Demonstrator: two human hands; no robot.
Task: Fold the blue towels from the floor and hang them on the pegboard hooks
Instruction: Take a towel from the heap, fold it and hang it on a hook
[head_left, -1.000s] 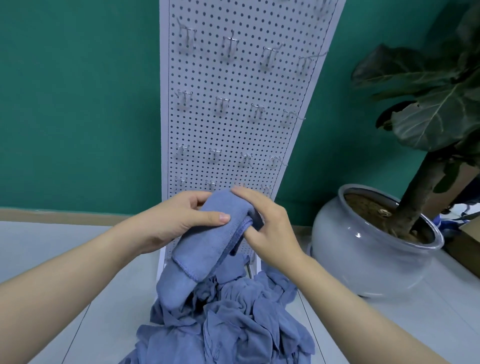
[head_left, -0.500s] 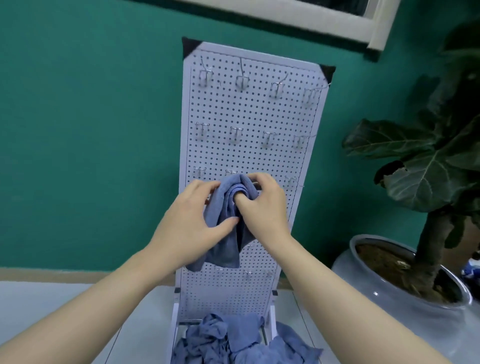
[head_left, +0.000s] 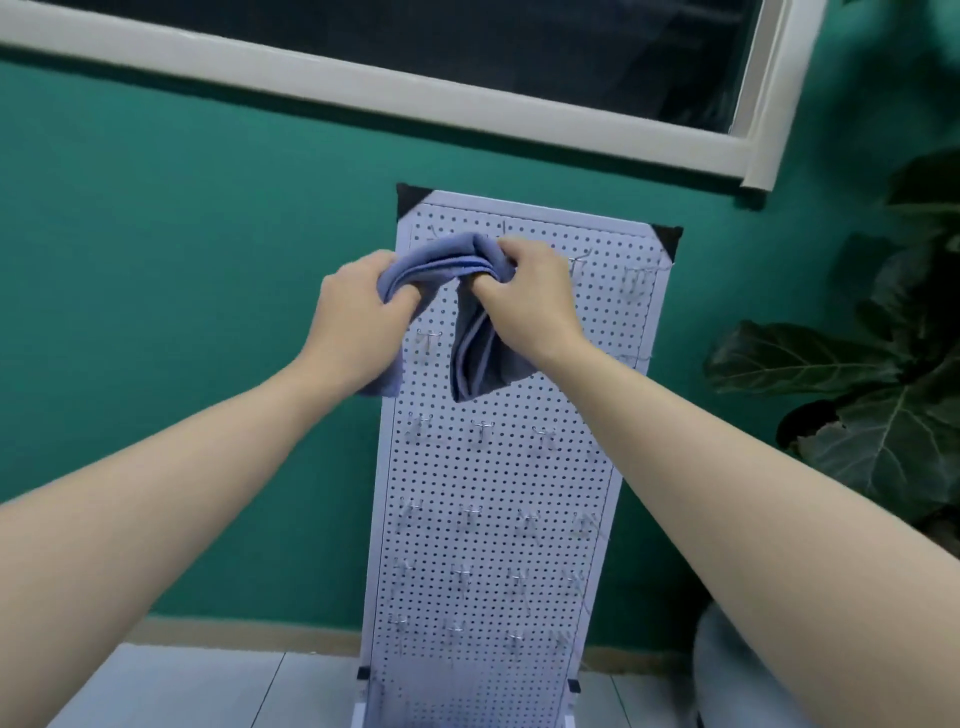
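Blue towel (head_left: 470, 358) is covering the upper-left pegboard (head_left: 498, 519) hooks; whether it is resting on one cannot be told. Left hand (head_left: 358, 317) is hiding the towel's left end; right hand (head_left: 530, 296) is hiding the fold's right end. Pegboard base is running off the bottom edge. Plant (head_left: 883, 405) and grey pot (head_left: 727, 675) are being cut off at right.

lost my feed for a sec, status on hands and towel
Left hand and right hand both grip the folded blue cloth towel. Towel held up at the top hook row of the white perforated pegboard. Nothing in the way.
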